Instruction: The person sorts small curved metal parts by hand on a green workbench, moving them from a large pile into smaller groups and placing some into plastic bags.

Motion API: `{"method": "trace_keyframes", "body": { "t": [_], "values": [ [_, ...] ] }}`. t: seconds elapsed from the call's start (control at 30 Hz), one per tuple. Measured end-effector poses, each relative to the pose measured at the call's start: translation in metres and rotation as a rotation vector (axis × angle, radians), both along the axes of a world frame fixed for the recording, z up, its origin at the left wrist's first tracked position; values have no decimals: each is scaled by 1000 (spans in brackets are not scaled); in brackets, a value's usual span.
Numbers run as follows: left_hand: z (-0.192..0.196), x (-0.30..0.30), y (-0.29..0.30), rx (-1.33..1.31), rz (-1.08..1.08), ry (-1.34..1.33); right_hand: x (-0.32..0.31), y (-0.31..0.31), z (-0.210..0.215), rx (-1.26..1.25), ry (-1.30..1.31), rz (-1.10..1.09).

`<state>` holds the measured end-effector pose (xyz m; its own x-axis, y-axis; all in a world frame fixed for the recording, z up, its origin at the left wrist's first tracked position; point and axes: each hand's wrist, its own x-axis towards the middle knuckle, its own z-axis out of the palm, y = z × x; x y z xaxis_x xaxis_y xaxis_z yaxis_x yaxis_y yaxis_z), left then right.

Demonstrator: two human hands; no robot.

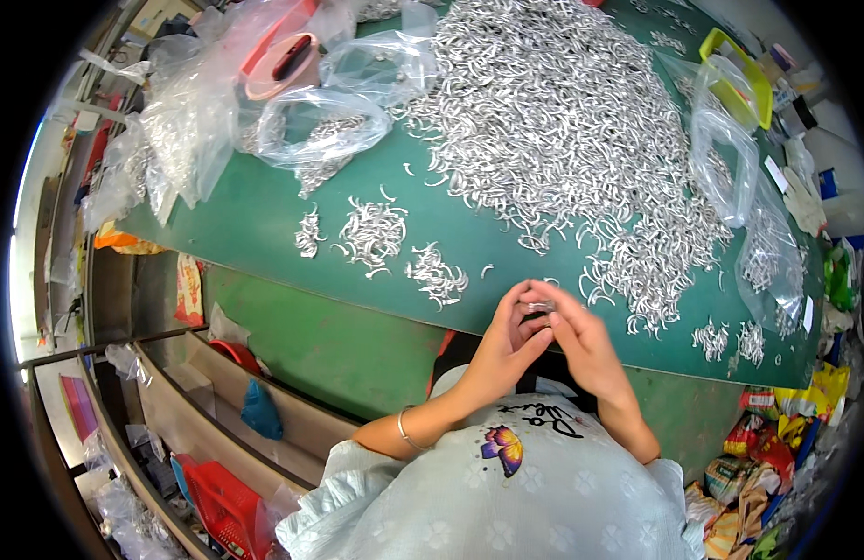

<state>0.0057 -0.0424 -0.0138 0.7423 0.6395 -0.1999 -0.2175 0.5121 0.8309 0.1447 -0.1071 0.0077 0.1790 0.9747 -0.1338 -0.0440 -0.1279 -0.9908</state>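
My left hand [503, 345] and my right hand [589, 350] meet over the near edge of the green table [292, 271]. Both are curled, fingertips close together, around a few small curved silver metal pieces [541, 306]. Fingers partly cover these pieces, so how many each hand has is hidden. Just beyond my hands spreads a large heap of similar curved pieces [563, 121]. Left of them lie small separate piles: one close by [437, 276], a bigger one [372, 233] and a narrow one [308, 233]. Two more little piles [710, 340] lie to the right.
Clear plastic bags [185, 131] of pieces crowd the table's left end, beside a pink tub [285, 70] with a dark red object on it. More bags [768, 261] and a yellow-green basket [745, 79] are at the right. Lower left stand a wooden shelf [236, 420] and a red basket [229, 509].
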Motion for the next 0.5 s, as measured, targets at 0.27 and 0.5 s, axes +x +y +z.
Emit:
{"method": "trace_keyframes", "body": {
  "t": [0.27, 0.5],
  "values": [
    [-5, -8, 4, -353, -49, 2, 22, -1, 14, 12, -247, 24],
    [-19, -7, 17, -373, 1, -140, 20, 49, -11, 190, -977, -214]
  ]
}}
